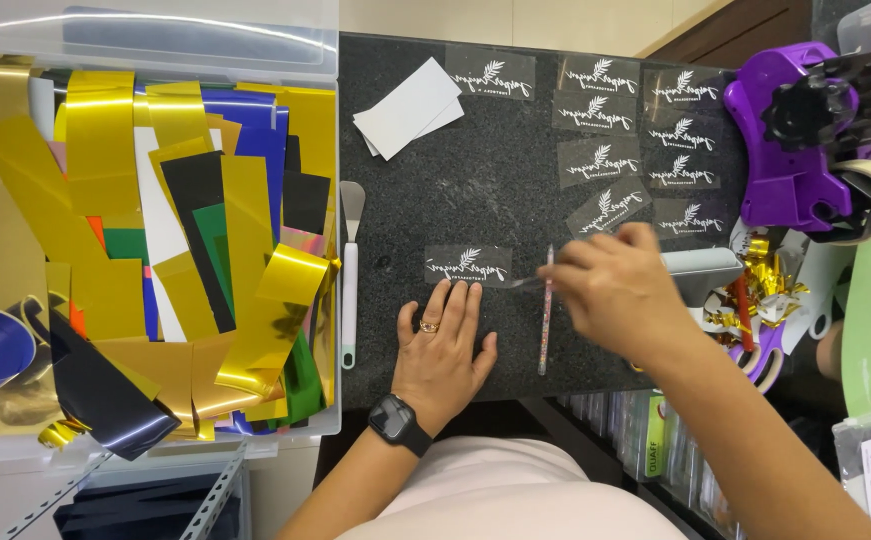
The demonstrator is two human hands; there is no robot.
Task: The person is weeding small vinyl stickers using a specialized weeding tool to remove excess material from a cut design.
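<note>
Weeding a clear decal strip on the black speckled mat (435, 190)

The left hand (443, 345) lies flat and open, pinning the clear rectangular decal strip with white leaf script (468, 265) at its 12 o'clock; the right hand (610, 290) is closed around a thin pink weeding tool (546, 315), its tip blurred. Nine similar decals (605, 140) at 1 o'clock look finished.

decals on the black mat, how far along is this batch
Looks done: several clear decal strips lie in rows at the mat's far right. In hand: the left hand pins one decal strip flat while the right hand works a thin tool at its edge. Left: only this strip shows as unfinished; I can't tell if more wait.
</note>
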